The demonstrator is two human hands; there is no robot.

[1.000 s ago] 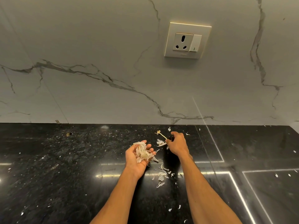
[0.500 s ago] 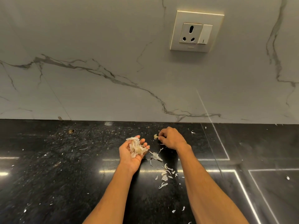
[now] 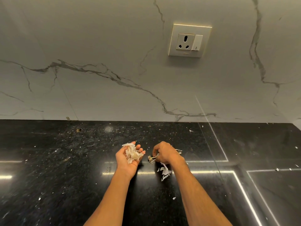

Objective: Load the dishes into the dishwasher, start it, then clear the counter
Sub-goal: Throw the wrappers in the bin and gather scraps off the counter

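Note:
My left hand [image 3: 128,159] is palm up over the black counter [image 3: 65,160], cupping a heap of pale garlic peels [image 3: 132,153]. Just to its right, my right hand [image 3: 164,154] is closed in a pinch on a small garlic stem scrap [image 3: 151,158] that sticks out towards the left hand. More loose white peels [image 3: 164,172] lie on the counter below the right hand. No dishes and no dishwasher are in view.
Tiny white flakes are scattered across the counter, such as one flake [image 3: 174,198] near my right forearm. A brown crumb [image 3: 79,130] lies near the back left. The marble wall [image 3: 97,54] behind carries a socket with switch [image 3: 189,40].
My right hand pinched the stem scrap off the counter and drew it down and left towards the cupped left hand. The view shifted slightly.

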